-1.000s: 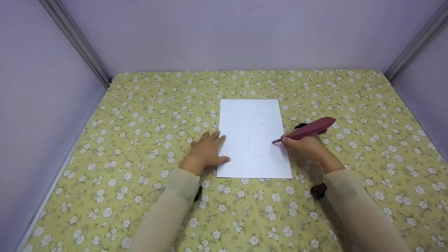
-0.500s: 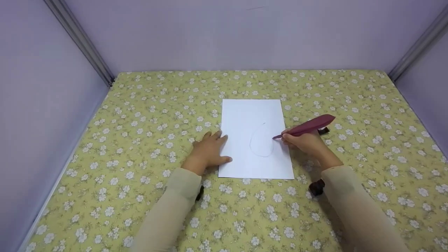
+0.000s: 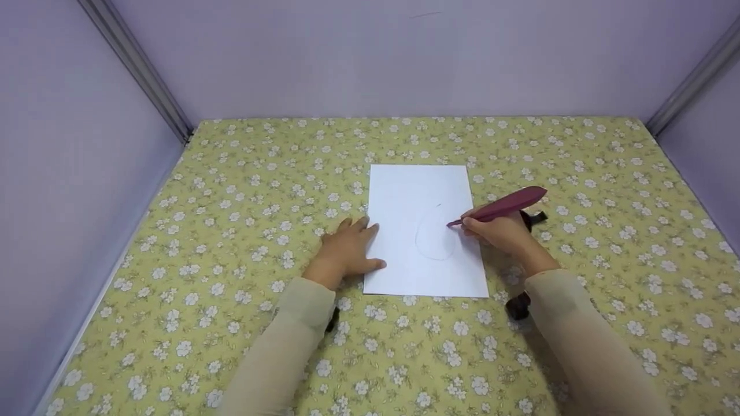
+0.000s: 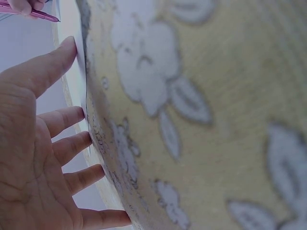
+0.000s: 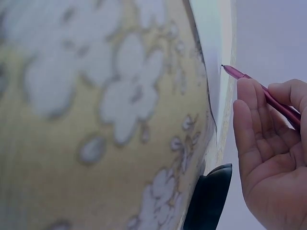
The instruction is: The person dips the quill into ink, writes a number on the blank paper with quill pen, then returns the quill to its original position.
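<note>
A white sheet of paper (image 3: 399, 190) lies on the flowered cloth, with a thin, rounded pencil-like line (image 3: 433, 259) drawn on it. My left hand (image 3: 347, 248) rests spread at the sheet's left edge, thumb and fingertips on the paper's border; the left wrist view shows its fingers (image 4: 69, 124) extended. My right hand (image 3: 500, 234) pinches a dark red pen (image 3: 511, 203) with a broad, feather-shaped top. The pen's tip is at the paper, on the right side of the drawn curve. In the right wrist view the pen (image 5: 273, 98) sits between thumb and fingers.
Yellow cloth with white flowers (image 3: 260, 190) covers the table. Pale lilac panels (image 3: 347, 63) stand behind and at both sides, with grey metal posts (image 3: 139, 63) at the corners. Dark wrist straps (image 3: 518, 306) show by the sleeves.
The pen tip has moved up along the right side, then slightly left, and the curve's right side has been drawn upward. The left hand stays at the paper's edge; the view shifts slightly.
</note>
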Demonstrator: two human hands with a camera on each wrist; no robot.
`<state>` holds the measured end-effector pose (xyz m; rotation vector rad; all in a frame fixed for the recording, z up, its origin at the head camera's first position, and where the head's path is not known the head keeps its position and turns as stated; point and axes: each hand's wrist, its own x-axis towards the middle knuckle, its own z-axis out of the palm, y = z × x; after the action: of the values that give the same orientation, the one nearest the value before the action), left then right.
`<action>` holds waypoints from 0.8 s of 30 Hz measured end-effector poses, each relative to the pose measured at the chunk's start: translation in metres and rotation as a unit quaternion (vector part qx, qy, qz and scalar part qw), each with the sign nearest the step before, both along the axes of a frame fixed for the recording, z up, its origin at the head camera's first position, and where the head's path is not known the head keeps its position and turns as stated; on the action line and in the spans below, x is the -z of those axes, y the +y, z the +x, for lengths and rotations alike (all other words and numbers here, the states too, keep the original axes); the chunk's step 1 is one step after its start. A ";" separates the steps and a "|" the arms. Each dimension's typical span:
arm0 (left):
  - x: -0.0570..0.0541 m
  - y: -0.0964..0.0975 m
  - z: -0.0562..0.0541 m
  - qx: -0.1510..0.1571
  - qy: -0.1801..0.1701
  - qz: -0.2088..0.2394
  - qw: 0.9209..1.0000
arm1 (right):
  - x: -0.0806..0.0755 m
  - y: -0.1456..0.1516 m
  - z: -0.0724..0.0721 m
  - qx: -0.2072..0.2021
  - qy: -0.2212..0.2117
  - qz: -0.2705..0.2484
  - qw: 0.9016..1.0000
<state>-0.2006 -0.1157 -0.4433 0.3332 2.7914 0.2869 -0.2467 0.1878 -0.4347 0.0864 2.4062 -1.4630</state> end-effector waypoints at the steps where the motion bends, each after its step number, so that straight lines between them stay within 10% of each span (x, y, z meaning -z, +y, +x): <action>1: 0.000 0.000 0.000 -0.001 0.000 0.001 1.000 | 0.000 -0.001 0.000 -0.002 0.003 0.000 1.000; 24: -0.004 0.000 0.002 0.002 -0.004 0.010 1.000 | 0.000 -0.022 -0.004 -0.044 0.049 -0.017 0.998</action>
<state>-0.1990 -0.1152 -0.4392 0.3418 2.7814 0.3133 -0.2507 0.1658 -0.4349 -0.0993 2.4261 -1.5008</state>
